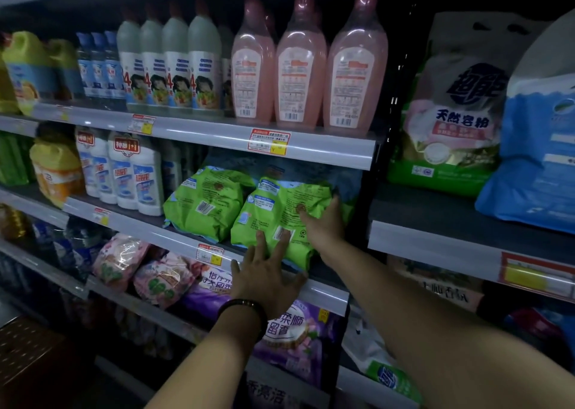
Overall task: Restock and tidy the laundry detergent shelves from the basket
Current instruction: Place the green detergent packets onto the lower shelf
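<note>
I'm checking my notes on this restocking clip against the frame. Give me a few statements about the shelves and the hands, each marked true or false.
1. The left hand and the right hand both touch the right green bag. True.
2. The pink bottles stand on the shelf below the green bags. False: they stand on the upper shelf, above the bags.
3. A dark band sits on the left wrist. True.
4. Only one green bag is in view. False: a left green bag lies beside the right one.
5. White bottles stand to the left of the green bags. True.
</note>
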Demonstrator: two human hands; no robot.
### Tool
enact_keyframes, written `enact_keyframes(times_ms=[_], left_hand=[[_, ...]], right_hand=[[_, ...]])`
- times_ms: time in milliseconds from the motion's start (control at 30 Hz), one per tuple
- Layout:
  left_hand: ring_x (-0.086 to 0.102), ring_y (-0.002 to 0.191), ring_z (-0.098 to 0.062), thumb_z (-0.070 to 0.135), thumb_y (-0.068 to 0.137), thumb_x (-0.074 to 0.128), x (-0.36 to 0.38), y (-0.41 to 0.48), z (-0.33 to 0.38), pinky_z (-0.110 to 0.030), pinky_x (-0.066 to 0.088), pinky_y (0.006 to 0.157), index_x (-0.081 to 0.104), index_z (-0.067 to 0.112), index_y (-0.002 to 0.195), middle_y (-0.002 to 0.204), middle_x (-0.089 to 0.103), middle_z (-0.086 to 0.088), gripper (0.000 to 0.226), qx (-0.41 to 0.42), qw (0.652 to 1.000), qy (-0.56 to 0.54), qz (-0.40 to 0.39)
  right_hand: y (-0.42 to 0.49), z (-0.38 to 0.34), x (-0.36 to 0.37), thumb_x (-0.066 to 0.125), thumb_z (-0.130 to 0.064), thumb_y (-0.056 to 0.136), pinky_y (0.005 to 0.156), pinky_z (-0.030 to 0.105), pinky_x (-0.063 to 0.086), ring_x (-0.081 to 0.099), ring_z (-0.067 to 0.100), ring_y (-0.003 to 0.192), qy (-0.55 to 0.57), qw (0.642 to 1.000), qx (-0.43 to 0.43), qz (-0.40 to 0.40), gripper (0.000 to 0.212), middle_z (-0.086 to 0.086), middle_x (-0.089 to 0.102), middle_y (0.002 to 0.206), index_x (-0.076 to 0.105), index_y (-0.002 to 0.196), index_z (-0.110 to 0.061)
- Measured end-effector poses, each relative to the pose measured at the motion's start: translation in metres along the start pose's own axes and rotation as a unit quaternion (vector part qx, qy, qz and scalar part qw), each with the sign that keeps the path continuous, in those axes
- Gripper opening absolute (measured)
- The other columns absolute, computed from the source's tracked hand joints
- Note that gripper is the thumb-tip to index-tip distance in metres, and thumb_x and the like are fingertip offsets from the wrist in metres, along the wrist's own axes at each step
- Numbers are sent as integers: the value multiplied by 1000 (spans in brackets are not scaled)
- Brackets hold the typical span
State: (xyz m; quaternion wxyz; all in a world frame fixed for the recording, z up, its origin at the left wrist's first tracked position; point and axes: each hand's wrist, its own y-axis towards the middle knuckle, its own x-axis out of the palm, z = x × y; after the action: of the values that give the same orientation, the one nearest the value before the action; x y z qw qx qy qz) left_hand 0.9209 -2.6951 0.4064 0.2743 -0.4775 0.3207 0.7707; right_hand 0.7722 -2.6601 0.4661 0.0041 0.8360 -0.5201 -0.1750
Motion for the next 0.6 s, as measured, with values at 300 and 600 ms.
enact_keyframes(times_ms=[300, 600], left_hand=[[29, 151, -44, 74, 91, 32, -14, 7, -5, -63, 18, 125, 1, 53, 163, 172, 18, -17, 82, 4, 996, 81, 26], [-9, 164, -33, 51, 111, 17, 5, 52, -7, -66, 8, 127, -15, 36, 167, 176, -21, 0, 66, 33, 996, 69, 50]], right_hand=[[-51, 27, -4, 74, -37, 97, 111, 43, 46, 51, 38, 142, -137, 987, -84, 10, 110, 11, 39, 168, -8, 169, -28], [-55, 44, -7, 43, -57, 106, 98, 47, 51, 58, 40, 132, -370, 918, -142, 29, 83, 16, 46, 161, -13, 165, -42]])
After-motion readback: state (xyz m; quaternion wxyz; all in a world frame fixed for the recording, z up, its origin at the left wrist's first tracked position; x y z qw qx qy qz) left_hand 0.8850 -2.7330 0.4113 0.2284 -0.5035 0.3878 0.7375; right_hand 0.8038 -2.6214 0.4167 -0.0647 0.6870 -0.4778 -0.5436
